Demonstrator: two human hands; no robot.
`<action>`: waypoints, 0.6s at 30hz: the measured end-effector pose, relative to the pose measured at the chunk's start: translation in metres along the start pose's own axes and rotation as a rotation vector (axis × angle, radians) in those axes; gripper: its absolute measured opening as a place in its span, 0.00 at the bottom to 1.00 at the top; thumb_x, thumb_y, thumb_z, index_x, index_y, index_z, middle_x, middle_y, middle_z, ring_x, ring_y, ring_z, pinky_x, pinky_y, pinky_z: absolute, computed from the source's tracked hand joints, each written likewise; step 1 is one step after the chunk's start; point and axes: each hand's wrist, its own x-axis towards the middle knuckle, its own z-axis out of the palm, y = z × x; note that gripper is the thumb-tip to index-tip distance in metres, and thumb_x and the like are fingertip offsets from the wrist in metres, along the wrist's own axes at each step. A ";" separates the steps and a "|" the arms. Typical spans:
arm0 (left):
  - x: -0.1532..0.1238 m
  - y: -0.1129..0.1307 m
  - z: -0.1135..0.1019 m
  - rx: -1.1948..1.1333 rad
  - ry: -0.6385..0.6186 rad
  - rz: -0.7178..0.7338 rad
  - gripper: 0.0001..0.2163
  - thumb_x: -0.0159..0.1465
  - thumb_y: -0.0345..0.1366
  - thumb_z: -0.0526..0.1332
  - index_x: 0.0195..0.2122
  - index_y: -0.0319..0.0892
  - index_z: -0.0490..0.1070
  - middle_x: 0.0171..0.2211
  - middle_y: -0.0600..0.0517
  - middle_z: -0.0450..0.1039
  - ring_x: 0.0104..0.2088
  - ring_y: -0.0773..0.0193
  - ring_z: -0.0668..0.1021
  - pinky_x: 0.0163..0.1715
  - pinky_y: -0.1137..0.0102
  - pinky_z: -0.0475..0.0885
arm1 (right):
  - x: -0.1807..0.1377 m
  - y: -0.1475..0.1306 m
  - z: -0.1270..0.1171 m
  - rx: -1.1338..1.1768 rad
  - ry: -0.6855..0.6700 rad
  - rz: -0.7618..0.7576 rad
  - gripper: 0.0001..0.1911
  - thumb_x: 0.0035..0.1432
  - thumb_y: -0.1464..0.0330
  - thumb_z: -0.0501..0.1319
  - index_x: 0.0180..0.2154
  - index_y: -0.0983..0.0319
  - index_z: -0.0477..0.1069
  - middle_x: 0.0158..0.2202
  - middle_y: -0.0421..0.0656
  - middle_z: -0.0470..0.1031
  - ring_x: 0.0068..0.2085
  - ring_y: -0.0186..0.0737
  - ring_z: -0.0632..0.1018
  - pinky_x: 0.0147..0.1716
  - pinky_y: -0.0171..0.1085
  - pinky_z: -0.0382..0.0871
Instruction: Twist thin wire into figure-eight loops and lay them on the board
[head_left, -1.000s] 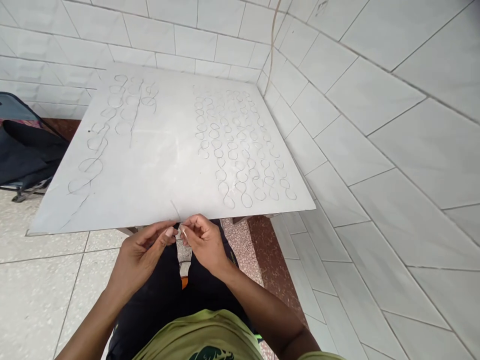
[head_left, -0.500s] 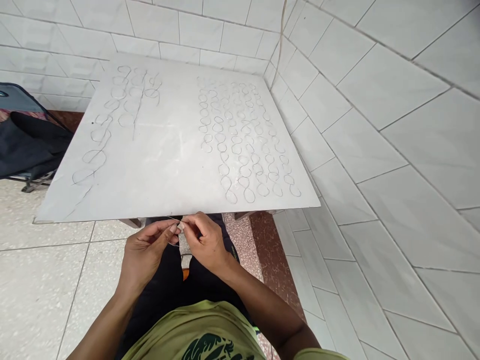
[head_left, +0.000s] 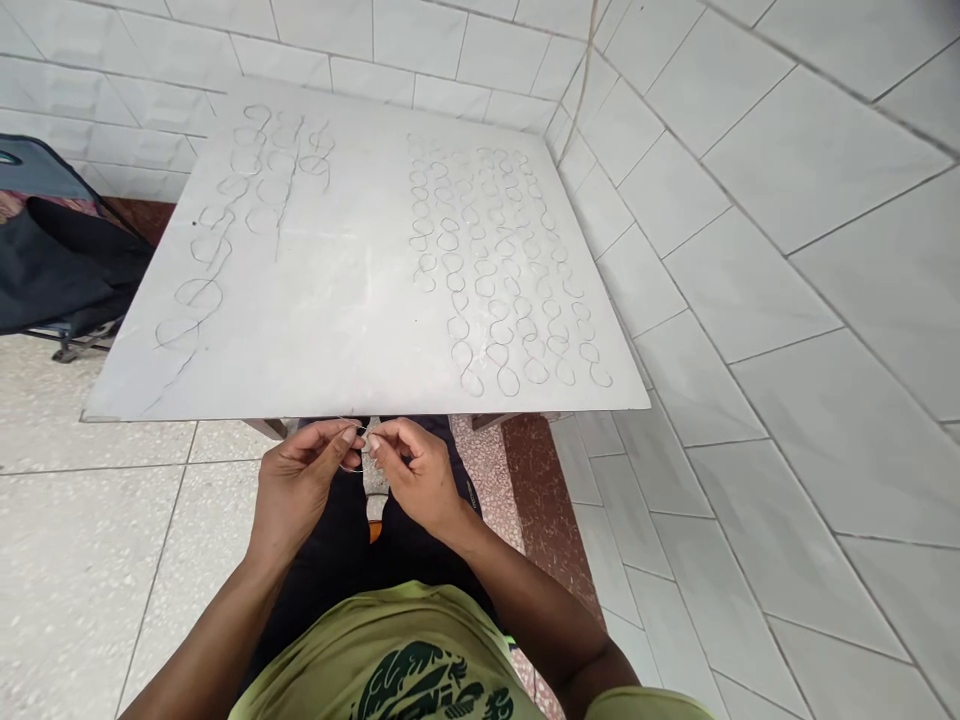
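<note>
My left hand (head_left: 304,482) and my right hand (head_left: 415,472) meet just below the near edge of a white board (head_left: 352,290), above my lap. Both pinch a thin wire (head_left: 354,452) that curves into a small loop between the fingertips. On the board's right half lie several rows of small figure-eight wire loops (head_left: 501,270). Larger wire loops (head_left: 247,190) lie in rows on its left half, with a straight wire piece (head_left: 283,215) among them.
White tiled walls close off the far side and the right side. A thin cord (head_left: 581,95) hangs down in the wall corner. A dark bag on a frame (head_left: 52,265) stands on the speckled floor at left. Reddish floor shows under the board's right end.
Both hands have stayed together on the wire, working it into a small loop. The view has tipped down a little, so the board sits higher in the picture.
</note>
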 end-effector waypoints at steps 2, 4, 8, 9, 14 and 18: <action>0.002 0.003 0.001 0.000 -0.004 -0.001 0.14 0.62 0.46 0.72 0.42 0.42 0.83 0.35 0.49 0.84 0.31 0.63 0.81 0.37 0.68 0.79 | 0.004 0.001 -0.001 0.009 0.010 0.021 0.09 0.69 0.63 0.60 0.38 0.60 0.75 0.34 0.41 0.78 0.30 0.34 0.76 0.32 0.34 0.72; 0.005 0.009 0.002 0.013 -0.008 0.007 0.15 0.61 0.46 0.72 0.43 0.42 0.83 0.36 0.49 0.84 0.32 0.63 0.81 0.37 0.68 0.79 | 0.010 0.002 -0.005 0.014 0.027 0.032 0.09 0.69 0.62 0.60 0.38 0.60 0.74 0.32 0.40 0.77 0.29 0.34 0.75 0.31 0.34 0.71; 0.014 0.021 0.004 0.037 -0.065 0.034 0.15 0.63 0.47 0.71 0.45 0.42 0.84 0.36 0.48 0.84 0.32 0.62 0.81 0.39 0.66 0.79 | 0.024 -0.001 -0.015 0.063 0.078 0.053 0.11 0.69 0.60 0.61 0.38 0.60 0.74 0.30 0.39 0.76 0.28 0.33 0.75 0.30 0.33 0.70; 0.016 0.023 0.005 0.035 -0.074 0.040 0.16 0.63 0.47 0.71 0.45 0.42 0.84 0.37 0.48 0.84 0.32 0.62 0.81 0.39 0.66 0.79 | 0.025 -0.001 -0.016 0.074 0.084 0.059 0.11 0.70 0.60 0.61 0.38 0.60 0.74 0.30 0.39 0.76 0.28 0.33 0.75 0.29 0.33 0.69; 0.019 0.022 0.011 -0.007 -0.060 0.040 0.14 0.64 0.46 0.70 0.43 0.41 0.84 0.35 0.48 0.83 0.32 0.63 0.80 0.38 0.67 0.77 | 0.019 -0.001 -0.014 0.143 0.089 0.095 0.12 0.70 0.58 0.61 0.39 0.60 0.74 0.30 0.38 0.75 0.28 0.33 0.73 0.28 0.33 0.68; 0.015 0.016 0.014 -0.048 -0.074 0.015 0.13 0.63 0.45 0.71 0.40 0.41 0.84 0.32 0.49 0.82 0.31 0.64 0.79 0.35 0.69 0.75 | 0.012 0.002 -0.010 0.290 0.078 0.154 0.12 0.69 0.58 0.62 0.39 0.60 0.74 0.29 0.39 0.75 0.27 0.32 0.73 0.27 0.33 0.68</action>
